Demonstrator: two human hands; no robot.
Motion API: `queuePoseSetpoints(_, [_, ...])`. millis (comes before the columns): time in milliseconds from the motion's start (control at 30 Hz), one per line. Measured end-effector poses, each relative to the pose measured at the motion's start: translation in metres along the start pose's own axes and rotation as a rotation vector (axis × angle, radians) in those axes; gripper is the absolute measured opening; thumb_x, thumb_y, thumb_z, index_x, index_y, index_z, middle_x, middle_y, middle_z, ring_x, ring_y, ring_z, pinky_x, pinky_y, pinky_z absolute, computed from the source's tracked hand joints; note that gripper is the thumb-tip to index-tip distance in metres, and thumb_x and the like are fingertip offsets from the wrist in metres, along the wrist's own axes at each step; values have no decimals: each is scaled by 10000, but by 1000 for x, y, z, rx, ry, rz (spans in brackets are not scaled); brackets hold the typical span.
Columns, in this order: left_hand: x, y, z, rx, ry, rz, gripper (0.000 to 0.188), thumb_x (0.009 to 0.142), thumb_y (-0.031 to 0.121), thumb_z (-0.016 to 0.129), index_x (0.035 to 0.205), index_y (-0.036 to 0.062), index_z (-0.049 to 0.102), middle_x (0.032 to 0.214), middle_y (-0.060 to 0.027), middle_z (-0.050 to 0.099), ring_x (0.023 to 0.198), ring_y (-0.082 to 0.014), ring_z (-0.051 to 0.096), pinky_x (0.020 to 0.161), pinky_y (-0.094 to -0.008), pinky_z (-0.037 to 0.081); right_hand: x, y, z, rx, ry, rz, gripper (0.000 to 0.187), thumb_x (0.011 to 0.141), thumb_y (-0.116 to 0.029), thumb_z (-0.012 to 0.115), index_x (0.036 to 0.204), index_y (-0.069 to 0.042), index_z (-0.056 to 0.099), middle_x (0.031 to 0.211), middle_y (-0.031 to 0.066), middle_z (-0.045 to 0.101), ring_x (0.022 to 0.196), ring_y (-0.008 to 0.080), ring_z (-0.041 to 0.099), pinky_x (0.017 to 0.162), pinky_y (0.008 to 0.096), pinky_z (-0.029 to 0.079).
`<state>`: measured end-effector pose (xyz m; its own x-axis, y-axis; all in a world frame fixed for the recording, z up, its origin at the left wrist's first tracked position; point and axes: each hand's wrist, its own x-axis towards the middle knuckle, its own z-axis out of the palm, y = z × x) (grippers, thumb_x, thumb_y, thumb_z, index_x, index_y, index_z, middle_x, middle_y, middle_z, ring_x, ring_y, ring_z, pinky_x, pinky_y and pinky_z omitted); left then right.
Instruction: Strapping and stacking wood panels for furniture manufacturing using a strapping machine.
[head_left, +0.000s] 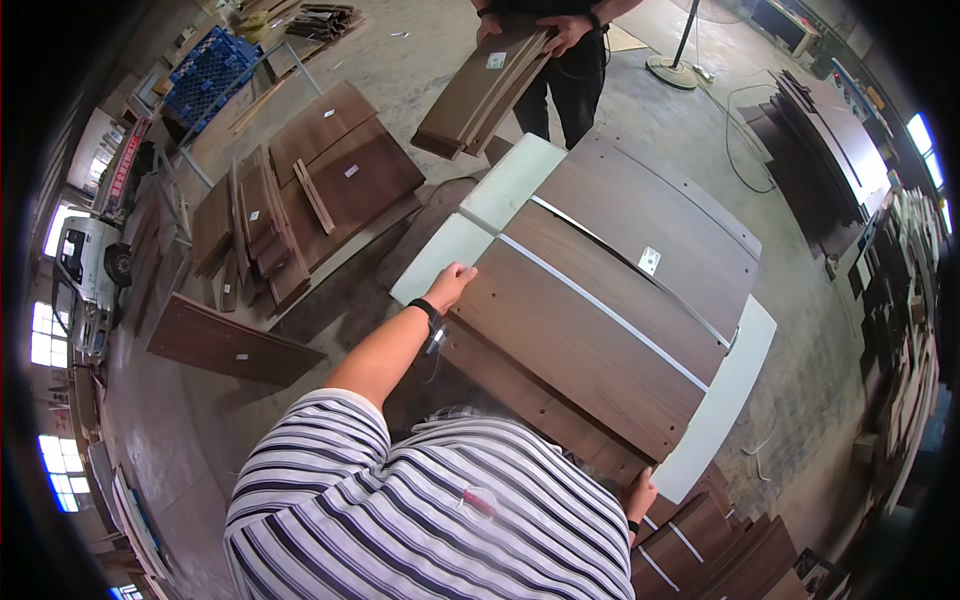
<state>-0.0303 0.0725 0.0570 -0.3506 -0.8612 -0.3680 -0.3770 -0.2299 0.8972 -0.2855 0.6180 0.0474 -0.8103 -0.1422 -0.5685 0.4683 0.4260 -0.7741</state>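
A brown wood-grain panel (570, 335) with a silver strip along its far edge lies in front of me, on top of other panels. My left hand (455, 287) is closed on its left end, near the far corner. At its near right corner, my right hand (640, 493) is closed on the edge, with the fingers partly hidden. Beyond it lies another panel (650, 190) with a white label. White foam sheets (720, 400) stick out along the right side, and a pale foam block (515, 182) sits at the far left.
Across from me a co-worker's hands (568, 33) hold a bundle of brown boards (480, 90). To the left, a low stand carries several brown panels (350, 165). More boards (685, 545) lie at lower right. A fan stand (672, 72) and stacked panels (820, 140) stand farther right.
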Motion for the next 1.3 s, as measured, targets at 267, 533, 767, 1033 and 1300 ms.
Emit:
queuePoseSetpoints(267, [9,-27,-19,465,-35,219,591,971,451,255,1098,-74,495,1086,-318,538,1055,-445,495,882,-452,396,-53,-65,-6,184,-79,-136,374,938,-365,505,944,-2,593,862,31,610,792,111,548,697,286,459])
queuePoseSetpoints(533, [-96,-27,37,259,-157,110,507,986,404,300,1051,-71,464,1048,-272,538,1001,-373,516,877,-393,393,-88,-33,-77,245,-6,-96,401,924,-360,520,1063,10,590,1008,48,608,911,145,551,815,286,429])
queuePoseSetpoints(767, [-166,-31,81,249,-312,-76,498,977,422,327,977,-61,446,914,-229,518,864,-268,517,781,-368,422,-133,56,-147,435,270,150,633,893,-531,475,1295,-42,461,1182,46,560,988,193,564,789,323,463])
queuePoseSetpoints(1033, [-215,-38,67,166,-427,-174,574,943,498,383,1021,-64,468,1014,-173,549,947,-222,519,847,-339,418,-173,164,-220,257,319,345,973,746,-822,316,1375,-80,340,1185,35,535,961,207,535,761,342,429])
queuePoseSetpoints(1300, [-187,-35,49,8,-772,-299,635,958,504,333,1241,-44,482,1214,-125,550,1109,-205,497,950,-314,367,-177,101,-177,252,-4,222,965,811,-769,235,1426,-26,222,1471,105,268,1360,246,221,1097,350,179])
